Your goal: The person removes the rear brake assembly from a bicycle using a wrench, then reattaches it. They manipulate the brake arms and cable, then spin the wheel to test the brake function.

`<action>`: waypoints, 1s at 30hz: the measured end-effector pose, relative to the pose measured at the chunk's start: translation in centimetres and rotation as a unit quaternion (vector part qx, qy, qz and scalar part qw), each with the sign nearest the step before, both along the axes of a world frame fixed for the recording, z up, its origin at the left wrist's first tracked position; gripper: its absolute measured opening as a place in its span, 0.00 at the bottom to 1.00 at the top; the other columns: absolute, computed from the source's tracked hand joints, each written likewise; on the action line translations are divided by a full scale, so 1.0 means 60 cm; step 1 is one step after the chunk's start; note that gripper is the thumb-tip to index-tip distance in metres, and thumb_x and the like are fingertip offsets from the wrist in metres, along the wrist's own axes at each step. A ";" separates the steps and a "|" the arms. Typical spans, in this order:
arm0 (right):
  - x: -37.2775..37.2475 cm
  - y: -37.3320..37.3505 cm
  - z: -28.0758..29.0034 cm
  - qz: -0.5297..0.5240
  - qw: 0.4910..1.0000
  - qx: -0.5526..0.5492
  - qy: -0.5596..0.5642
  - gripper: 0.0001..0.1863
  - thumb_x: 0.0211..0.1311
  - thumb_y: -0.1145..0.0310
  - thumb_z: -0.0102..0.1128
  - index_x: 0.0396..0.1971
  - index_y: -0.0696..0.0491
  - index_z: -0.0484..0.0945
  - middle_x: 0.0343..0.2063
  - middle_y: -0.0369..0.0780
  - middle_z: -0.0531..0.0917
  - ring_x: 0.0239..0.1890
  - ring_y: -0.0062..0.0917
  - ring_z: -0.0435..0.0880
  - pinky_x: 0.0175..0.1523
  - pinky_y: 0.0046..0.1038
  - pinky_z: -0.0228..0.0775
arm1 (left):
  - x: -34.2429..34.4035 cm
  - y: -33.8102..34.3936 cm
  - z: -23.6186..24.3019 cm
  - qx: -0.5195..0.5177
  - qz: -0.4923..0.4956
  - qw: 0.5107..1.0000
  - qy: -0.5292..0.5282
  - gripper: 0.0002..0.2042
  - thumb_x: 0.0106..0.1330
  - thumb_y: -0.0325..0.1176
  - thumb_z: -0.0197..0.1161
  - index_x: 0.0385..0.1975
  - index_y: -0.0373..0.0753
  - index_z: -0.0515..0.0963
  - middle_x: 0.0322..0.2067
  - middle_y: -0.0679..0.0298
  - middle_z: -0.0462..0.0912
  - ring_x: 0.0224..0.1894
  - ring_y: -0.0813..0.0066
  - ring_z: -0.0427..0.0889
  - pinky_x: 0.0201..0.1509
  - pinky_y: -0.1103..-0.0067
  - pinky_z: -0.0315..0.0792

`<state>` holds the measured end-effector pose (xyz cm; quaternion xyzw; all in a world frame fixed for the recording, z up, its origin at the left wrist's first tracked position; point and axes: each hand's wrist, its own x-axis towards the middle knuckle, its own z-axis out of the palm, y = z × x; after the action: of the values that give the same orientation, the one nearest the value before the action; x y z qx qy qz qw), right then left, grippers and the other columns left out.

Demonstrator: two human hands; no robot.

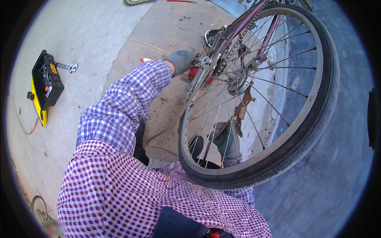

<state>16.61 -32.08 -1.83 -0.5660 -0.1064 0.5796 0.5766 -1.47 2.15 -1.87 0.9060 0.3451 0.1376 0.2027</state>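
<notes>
A purple bicycle [247, 16] stands before me, its spoked rear wheel with a black tyre [331, 85] filling the right side. My left hand [181, 61], in a grey glove with dark blue marks, reaches to the metal parts beside the chain [235, 47]. Its fingers look closed by a metal piece [203, 60]; what they hold is mostly hidden. Just below lies something red [193, 73]. Through the spokes shows a grey-green shape that seems to be my right hand [230, 142], near a rusty brown metal piece [240, 115]; its fingers cannot be made out.
A black toolbox with a yellow lid [47, 79] sits on the concrete at left, an adjustable wrench [68, 66] beside it. A small red-tipped object [145, 59] lies near my left wrist. Another bicycle wheel [39, 208] shows at lower left. A blue-grey surface [313, 186] spans the right.
</notes>
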 end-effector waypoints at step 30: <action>0.034 -0.039 0.000 -0.039 0.999 0.018 -0.022 0.29 0.71 0.42 0.60 0.46 0.58 0.78 0.29 0.41 0.82 0.31 0.34 0.84 0.44 0.48 0.84 | -0.030 -0.071 0.024 -0.087 -0.014 0.996 0.024 0.14 0.74 0.34 0.53 0.56 0.41 0.76 0.46 0.48 0.84 0.50 0.47 0.83 0.54 0.60 0.75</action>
<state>18.67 -34.42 -1.83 -0.5719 -0.1075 0.5423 0.6060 -3.27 -2.13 -0.44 0.8926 0.3480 0.0826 0.2746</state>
